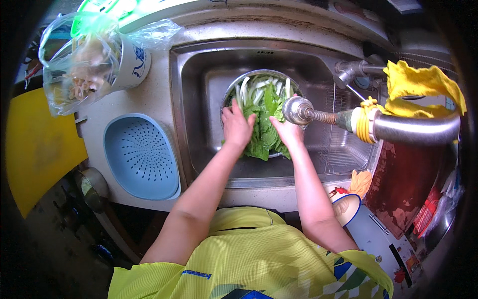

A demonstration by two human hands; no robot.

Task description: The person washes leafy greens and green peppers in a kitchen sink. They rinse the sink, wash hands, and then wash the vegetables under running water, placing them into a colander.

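Note:
Leafy green vegetables with white stalks (264,112) fill a round metal basin (257,71) in the stainless steel sink (205,145). The white stalks point away from me and the leaves hang over the basin's near rim. My left hand (238,125) lies against the left side of the greens, its fingers at the stalks. My right hand (288,130) rests on their right side, thumb on the leaves and fingers partly hidden under the faucet's spray head (297,110). Whether either hand grips any leaves is not clear.
A light blue plastic colander (142,157) stands on the counter left of the sink. Behind it is a white bucket (136,67) with a plastic bag of scraps (87,74). A wire rack (338,145) sits in the sink's right part. A yellow cloth (422,89) hangs on the faucet (418,127).

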